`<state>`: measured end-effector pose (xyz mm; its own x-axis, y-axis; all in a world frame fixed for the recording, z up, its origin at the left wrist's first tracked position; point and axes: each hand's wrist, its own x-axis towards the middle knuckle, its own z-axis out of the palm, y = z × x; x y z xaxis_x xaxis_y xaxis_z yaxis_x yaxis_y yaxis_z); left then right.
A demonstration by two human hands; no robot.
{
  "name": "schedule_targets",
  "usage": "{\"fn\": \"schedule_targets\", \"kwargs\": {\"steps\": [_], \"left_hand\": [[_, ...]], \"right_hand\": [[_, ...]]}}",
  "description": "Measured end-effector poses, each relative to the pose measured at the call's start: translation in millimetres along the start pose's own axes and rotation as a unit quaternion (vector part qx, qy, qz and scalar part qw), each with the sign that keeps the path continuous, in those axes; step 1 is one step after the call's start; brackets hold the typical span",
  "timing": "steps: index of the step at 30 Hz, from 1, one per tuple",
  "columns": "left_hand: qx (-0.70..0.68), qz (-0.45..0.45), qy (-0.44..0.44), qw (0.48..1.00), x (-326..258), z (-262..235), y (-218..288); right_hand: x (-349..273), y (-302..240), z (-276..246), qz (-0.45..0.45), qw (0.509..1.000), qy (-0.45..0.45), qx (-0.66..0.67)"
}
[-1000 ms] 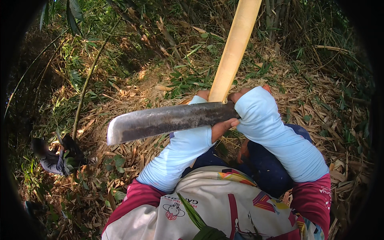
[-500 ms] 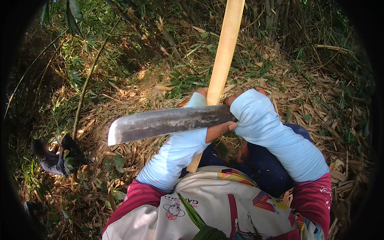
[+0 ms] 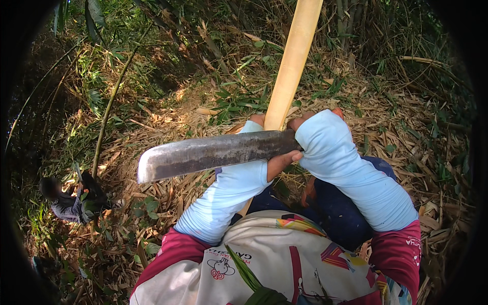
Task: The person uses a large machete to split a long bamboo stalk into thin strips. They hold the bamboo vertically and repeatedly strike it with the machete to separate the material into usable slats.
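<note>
Knife (image 3: 218, 152) is lying crosswise in front of you, its wide dark blade pointing to your left and its brighter, blunt tip sticking out past your left arm sleeve (image 3: 218, 198). Your right hand (image 3: 300, 121) is gripping the knife at its handle end, with the fingers closing around it; your right arm sleeve (image 3: 356, 178) is covering most of that grip.

Wood strip (image 3: 292, 63), pale and flat, is running from the top of the view down between your hands, passing behind the blade and leaning slightly right at its upper end. A short lower piece of it is showing beside your left sleeve, near your waist. Your left hand (image 3: 278, 163) is sitting beneath the blade at the strip, its thumb stretching toward the handle and its knuckles showing above the blade. The blade is hiding those fingers, so how far they are closing, you cannot tell.

Dry leaves (image 3: 162, 137) are covering the ground around you. Another person (image 3: 71, 203) is sitting at the far left, near a thin pole (image 3: 114, 96).
</note>
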<state>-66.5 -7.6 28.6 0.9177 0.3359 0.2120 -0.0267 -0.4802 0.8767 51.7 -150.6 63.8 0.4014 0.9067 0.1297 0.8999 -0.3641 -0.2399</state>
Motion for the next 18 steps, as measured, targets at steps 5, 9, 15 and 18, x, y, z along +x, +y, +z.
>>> {"fn": "schedule_targets", "kwargs": {"steps": [5, 9, 15, 18], "left_hand": [[-0.031, 0.016, 0.025, 0.999, -1, 4, -2], [-0.075, -0.007, 0.015, 0.997, 4, 1, 3], [-0.086, -0.013, -0.019, 0.996, 7, -2, -6], [-0.080, 0.013, 0.016, 0.997, 5, 0, -6]], "right_hand": [[1, 2, 3, 0.019, 1.000, 0.003, -0.019], [2, 3, 3, 0.028, 0.999, -0.019, 0.040], [1, 0, -1, 0.007, 0.998, -0.044, 0.047], [1, 0, 2, 0.004, 0.998, -0.036, 0.050]]}}
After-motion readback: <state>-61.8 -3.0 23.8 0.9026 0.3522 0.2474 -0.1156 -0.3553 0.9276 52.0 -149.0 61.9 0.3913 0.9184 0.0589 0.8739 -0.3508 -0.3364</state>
